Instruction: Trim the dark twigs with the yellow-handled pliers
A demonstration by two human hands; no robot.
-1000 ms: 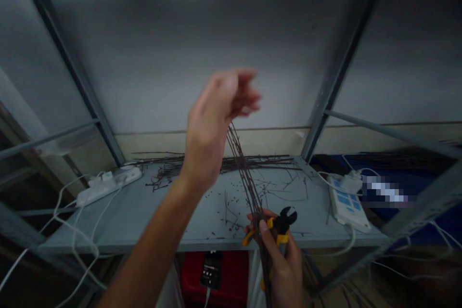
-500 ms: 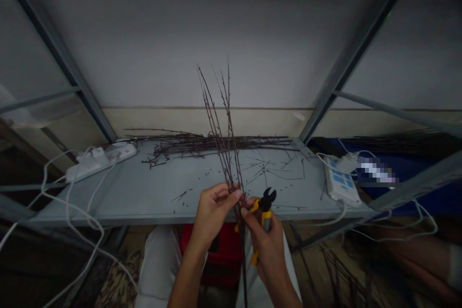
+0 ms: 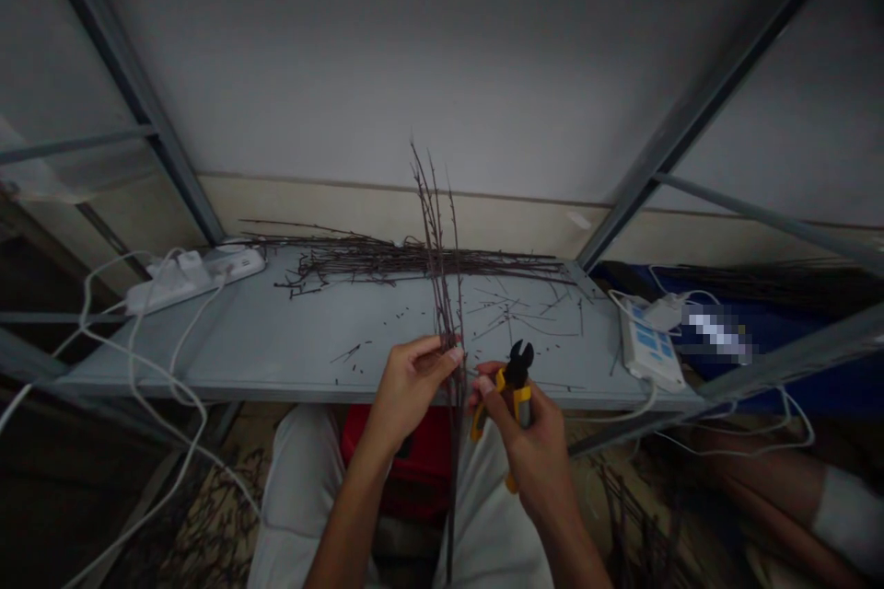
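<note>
Your left hand (image 3: 412, 391) pinches the twig bundle (image 3: 452, 423) near the table (image 3: 249, 331); your right hand (image 3: 542, 442) grips the cutters (image 3: 517, 373), perhaps touching a twig, too dim to tell. You seem to be steadying the bundle; next calls for a firm left pinch.

Pale cloth below, bare above

The person wears light trousers (image 3: 296, 488), off-white leaning towards grey in the dim light. The cloth looks plain and matt, cut fairly loose, with soft folds and creases showing most clearly on the left side. The left hand (image 3: 409, 388) and the right hand (image 3: 535, 428) are bare, and so are both slim forearms (image 3: 354, 511) as far as they show, tapering towards the wrists
</note>
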